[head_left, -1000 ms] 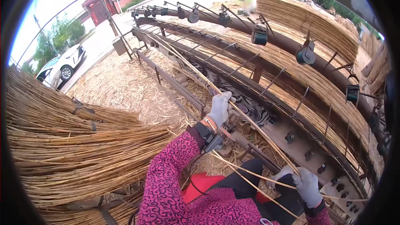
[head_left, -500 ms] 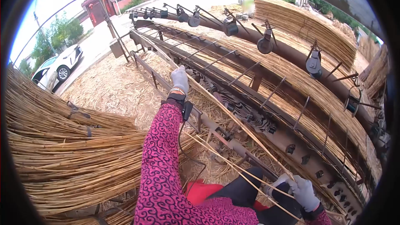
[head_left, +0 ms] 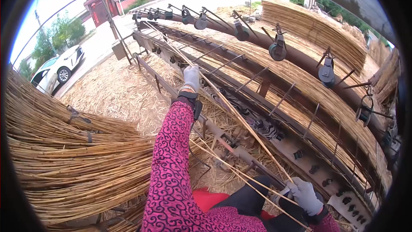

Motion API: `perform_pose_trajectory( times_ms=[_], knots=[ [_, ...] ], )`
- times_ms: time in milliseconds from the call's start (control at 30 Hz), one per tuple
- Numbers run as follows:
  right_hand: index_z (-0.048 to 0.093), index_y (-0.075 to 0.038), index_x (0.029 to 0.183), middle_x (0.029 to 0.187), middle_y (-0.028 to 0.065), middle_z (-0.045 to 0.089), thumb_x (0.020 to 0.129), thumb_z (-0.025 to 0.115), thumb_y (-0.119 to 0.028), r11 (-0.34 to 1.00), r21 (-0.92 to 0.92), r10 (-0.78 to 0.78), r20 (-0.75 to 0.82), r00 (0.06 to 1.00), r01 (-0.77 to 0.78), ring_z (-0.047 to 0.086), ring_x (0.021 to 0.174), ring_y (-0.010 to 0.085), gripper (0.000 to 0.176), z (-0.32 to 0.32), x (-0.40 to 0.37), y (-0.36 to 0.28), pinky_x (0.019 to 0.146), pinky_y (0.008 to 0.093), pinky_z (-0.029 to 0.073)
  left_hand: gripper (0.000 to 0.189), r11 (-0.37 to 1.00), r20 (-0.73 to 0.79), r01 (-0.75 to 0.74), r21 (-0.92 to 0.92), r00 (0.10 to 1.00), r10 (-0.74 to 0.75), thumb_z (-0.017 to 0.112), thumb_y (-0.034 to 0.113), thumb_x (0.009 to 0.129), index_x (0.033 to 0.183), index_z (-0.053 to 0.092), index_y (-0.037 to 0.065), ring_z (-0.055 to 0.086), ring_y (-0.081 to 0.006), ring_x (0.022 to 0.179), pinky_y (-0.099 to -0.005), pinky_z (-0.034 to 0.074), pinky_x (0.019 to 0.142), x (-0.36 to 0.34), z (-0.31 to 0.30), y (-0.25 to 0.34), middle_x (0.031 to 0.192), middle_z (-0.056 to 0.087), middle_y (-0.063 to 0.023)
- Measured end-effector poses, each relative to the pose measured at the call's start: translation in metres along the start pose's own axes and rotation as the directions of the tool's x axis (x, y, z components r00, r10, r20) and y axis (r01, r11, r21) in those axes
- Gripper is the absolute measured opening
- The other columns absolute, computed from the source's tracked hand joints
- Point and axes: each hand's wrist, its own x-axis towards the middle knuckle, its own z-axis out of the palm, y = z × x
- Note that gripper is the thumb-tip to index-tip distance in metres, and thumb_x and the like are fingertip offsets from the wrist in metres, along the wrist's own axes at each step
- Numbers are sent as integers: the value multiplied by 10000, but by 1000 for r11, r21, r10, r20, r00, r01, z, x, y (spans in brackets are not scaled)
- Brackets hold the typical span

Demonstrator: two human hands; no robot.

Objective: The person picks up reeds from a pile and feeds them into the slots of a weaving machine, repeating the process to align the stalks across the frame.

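Note:
A long pale reed (head_left: 253, 132) runs diagonally across the view. My left hand (head_left: 192, 78), in a grey glove, is closed around it with the arm stretched forward. The reed's far part lies over the near side of a long rusty metal frame (head_left: 315, 180). Lower right, my right hand (head_left: 304, 195), also gloved, is closed on the reed's near end. Two more thin reeds (head_left: 231, 168) slant past my knees and pass under or beside the right hand; whether its fingers hold them too, I cannot tell.
Bundled reeds (head_left: 77, 172) lie at the left. Wire spools (head_left: 278, 49) hang along a thick pipe beyond the frame, above a long reed mat (head_left: 300, 86). A tall mat stack (head_left: 317, 30) stands behind. Chopped straw (head_left: 116, 99) covers the ground; a white car (head_left: 60, 69) is parked left.
The reed's far part has shifted right, from along the near rail to over the frame's crossbars. My left hand has moved slightly right with it, and my right hand slightly left.

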Motion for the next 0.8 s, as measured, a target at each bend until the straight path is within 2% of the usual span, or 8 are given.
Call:
perform_pose_trajectory(
  times_ms=[67, 167, 233, 500, 567, 667, 700, 800],
  knots=[
    [606, -48, 1077, 619, 50, 597, 978, 506, -286, 994, -109, -23, -19, 1000, 20, 558, 529, 109, 276, 4, 25, -16, 525, 258, 442, 142, 998, 39, 47, -29, 998, -46, 485, 209, 977, 938, 507, 74, 405, -113, 388, -275, 357, 335, -10, 15, -18, 783, 666, -130],
    [598, -36, 1085, 620, 66, 603, 973, 507, -279, 1000, -5, -8, 13, 1000, 8, 588, 529, 155, 282, 9, 59, -25, 534, 298, 461, 132, 993, 125, 106, -55, 987, -98, 508, 180, 962, 1006, 564, 69, 416, -120, 408, -285, 355, 354, -46, 40, -44, 757, 655, -106],
    [614, 3, 1093, 682, 38, 593, 970, 533, -262, 997, 55, -47, -30, 998, 48, 612, 619, 101, 303, 10, 73, -20, 544, 270, 468, 137, 986, 44, 162, -28, 986, -160, 518, 187, 957, 986, 582, 70, 430, -122, 432, -296, 355, 369, -52, 47, -54, 744, 648, -91],
    [636, -44, 1092, 666, 77, 647, 971, 505, -275, 998, 11, 64, 53, 997, -64, 665, 648, 174, 292, -16, 9, -3, 621, 290, 504, 150, 977, 35, 19, -213, 999, -12, 540, 173, 924, 886, 606, 44, 434, -129, 410, -298, 370, 361, 17, 14, -57, 670, 627, -78],
    [656, -41, 1029, 656, 87, 634, 967, 506, -261, 997, -52, 57, -18, 998, -58, 665, 647, 186, 274, -16, 15, -5, 610, 304, 501, 158, 973, 69, 61, -223, 997, -47, 540, 175, 929, 893, 610, 38, 433, -128, 407, -295, 370, 359, 7, 24, -53, 678, 627, -79],
    [628, -44, 1078, 662, 106, 625, 925, 534, -175, 892, -427, -221, -130, 967, 146, 641, 614, 223, 222, -18, 39, 13, 585, 331, 487, 155, 943, 153, 184, -277, 977, -145, 546, 183, 946, 931, 608, 42, 425, -108, 417, -277, 359, 362, -31, 41, -58, 726, 638, -74],
    [628, -44, 1078, 662, 106, 625, 925, 534, -175, 892, -425, -227, -128, 966, 153, 641, 614, 223, 222, -17, 40, 16, 585, 331, 487, 148, 939, 204, 221, -263, 964, -170, 546, 183, 952, 953, 602, 46, 424, -101, 422, -270, 356, 366, -42, 42, -59, 744, 644, -72],
    [578, -29, 1194, 730, 73, 657, 918, 549, -159, 999, 19, -28, -132, 991, 30, 580, 573, 156, 306, -17, 36, 0, 564, 304, 473, 126, 886, 200, 212, -412, 970, -139, 543, 171, 963, 1012, 592, 66, 441, -70, 451, -243, 374, 405, -54, 35, -68, 767, 650, -57]
  ],
)
